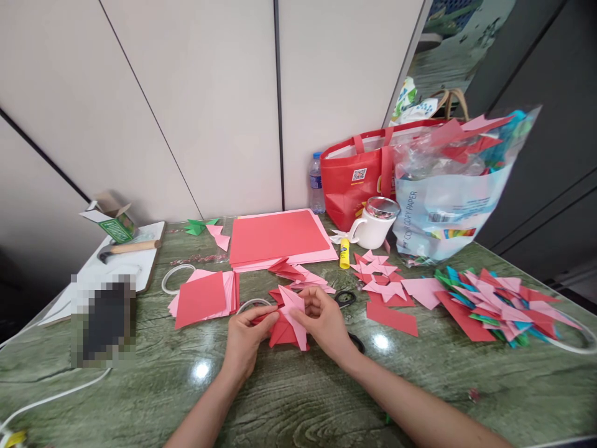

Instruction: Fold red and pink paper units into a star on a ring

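Note:
Both my hands meet over the middle of the green table [298, 398] on a folded red and pink paper star piece [288, 323]. My left hand [245, 341] pinches its red left side with fingers closed. My right hand [323, 320] grips the pink flap on the right, fingers curled round it. Loose folded red and pink units [298, 274] lie just beyond the piece. Black scissors [346, 298] lie behind my right hand, partly hidden by it.
A stack of red sheets [277, 238] and a smaller pile of squares [203, 298] lie beyond my hands. Finished paper stars [382, 283], a glue stick [344, 254], a white mug [375, 225], a red bag [359, 177], a plastic bag [448, 193] and a multicoloured pile [499, 305] stand right. A hammer [128, 249] lies left.

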Demonstrator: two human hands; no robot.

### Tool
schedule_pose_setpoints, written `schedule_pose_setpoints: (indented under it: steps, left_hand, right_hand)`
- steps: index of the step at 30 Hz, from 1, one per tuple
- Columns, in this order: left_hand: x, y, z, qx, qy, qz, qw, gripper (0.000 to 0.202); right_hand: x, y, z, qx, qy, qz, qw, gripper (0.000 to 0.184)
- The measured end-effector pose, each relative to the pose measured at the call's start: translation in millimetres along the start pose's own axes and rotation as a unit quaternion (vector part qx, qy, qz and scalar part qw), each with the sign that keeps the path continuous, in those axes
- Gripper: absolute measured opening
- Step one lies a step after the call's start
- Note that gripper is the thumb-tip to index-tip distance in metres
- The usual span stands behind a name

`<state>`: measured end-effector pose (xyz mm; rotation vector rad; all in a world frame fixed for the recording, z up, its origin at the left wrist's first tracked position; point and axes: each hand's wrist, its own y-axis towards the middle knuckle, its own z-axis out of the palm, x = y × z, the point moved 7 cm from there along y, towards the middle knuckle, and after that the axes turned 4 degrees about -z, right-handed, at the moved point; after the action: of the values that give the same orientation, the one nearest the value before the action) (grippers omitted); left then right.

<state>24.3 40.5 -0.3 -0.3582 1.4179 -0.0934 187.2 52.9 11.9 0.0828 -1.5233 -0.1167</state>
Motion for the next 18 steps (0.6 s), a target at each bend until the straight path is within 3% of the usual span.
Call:
schedule_pose_setpoints:
  steps: [18]
  left_hand:
    - [-0.3,0.9,-1.7,0.003,0.002,0.028,1.0,0.022]
  right_hand:
    - [2.1,-3.1,5.7,0.052,-0.004,-0.007,0.999,0.02]
